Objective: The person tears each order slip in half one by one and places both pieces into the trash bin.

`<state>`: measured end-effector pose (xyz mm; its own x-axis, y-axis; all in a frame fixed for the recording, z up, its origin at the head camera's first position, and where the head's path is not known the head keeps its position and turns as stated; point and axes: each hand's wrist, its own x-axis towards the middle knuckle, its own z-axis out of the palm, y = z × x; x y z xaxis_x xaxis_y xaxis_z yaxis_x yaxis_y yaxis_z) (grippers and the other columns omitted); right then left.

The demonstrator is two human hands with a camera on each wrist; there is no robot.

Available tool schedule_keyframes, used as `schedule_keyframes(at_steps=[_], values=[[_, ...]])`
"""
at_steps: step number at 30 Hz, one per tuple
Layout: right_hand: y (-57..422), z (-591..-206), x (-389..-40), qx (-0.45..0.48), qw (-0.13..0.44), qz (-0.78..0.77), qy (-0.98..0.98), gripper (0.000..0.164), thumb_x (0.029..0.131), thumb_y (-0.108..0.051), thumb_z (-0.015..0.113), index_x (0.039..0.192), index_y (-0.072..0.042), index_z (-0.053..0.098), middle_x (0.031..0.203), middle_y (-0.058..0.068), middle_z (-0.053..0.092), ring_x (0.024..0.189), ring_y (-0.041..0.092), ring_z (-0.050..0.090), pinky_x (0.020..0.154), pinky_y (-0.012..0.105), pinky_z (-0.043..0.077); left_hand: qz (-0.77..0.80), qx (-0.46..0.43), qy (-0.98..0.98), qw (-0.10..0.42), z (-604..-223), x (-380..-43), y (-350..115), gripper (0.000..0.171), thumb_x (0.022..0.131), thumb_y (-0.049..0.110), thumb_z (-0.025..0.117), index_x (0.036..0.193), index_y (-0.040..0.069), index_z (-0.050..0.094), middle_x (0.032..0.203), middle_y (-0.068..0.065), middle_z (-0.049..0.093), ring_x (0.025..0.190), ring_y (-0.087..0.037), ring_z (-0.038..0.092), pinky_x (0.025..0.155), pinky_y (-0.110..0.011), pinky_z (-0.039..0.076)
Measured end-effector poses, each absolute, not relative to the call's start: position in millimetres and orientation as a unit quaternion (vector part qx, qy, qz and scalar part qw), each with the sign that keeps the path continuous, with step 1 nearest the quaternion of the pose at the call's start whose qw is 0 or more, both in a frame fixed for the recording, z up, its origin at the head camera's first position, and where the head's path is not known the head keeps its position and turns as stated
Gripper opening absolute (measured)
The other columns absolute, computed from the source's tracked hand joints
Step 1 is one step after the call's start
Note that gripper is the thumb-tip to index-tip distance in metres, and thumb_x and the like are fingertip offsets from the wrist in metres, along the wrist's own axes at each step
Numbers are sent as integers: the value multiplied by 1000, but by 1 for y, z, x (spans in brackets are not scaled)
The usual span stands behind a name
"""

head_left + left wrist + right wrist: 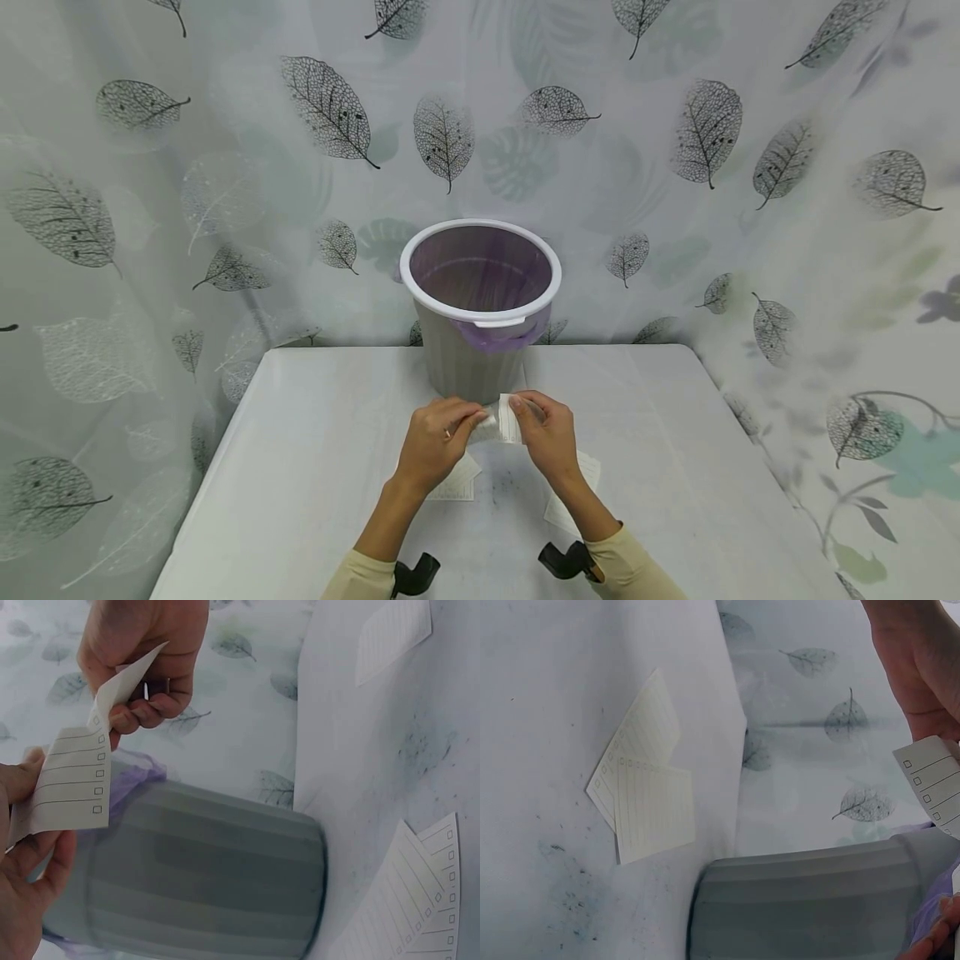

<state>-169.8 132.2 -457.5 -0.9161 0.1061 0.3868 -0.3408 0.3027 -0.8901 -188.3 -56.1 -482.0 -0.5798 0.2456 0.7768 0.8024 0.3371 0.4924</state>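
Note:
A lined paper sheet with checkboxes (510,419) (75,784) (934,784) is held up between both hands, just in front of the bin. My left hand (437,443) (30,889) pinches one side between thumb and fingers. The other side is pinched by my right hand (547,429) (146,645), whose fingers are curled. In the left wrist view, the paper bends sharply near the right fingers. Behind the hands stands an upright grey bin (472,358) (210,870) (810,907) with a white rim (480,223) and a purple liner bag (498,335).
Two overlapping lined sheets (452,483) (405,900) (652,802) lie on the white table (300,450), left of the smudged patch. More paper (561,515) (394,637) rests by the right forearm. A leaf-patterned curtain (480,108) hangs behind the table.

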Motion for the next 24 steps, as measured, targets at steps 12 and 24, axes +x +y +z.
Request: schedule_keyframes(at_steps=[12, 24], values=[[136, -469, -177, 70, 188, 578, -791, 13, 100, -3, 69, 97, 6, 77, 96, 17, 75, 80, 26, 66, 70, 33, 53, -470, -347, -756, 296, -480, -186, -55, 4, 92, 4, 79, 95, 3, 80, 83, 0, 74, 63, -9, 56, 58, -22, 50], [144, -496, -191, 83, 208, 585, -779, 16, 101, -20, 73, 96, -7, 81, 94, 5, 76, 76, 21, 66, 66, 32, 54, -467, -343, -758, 298, -480, -185, -56, 4, 91, 3, 80, 95, 4, 80, 82, 1, 73, 63, -8, 54, 58, -21, 48]])
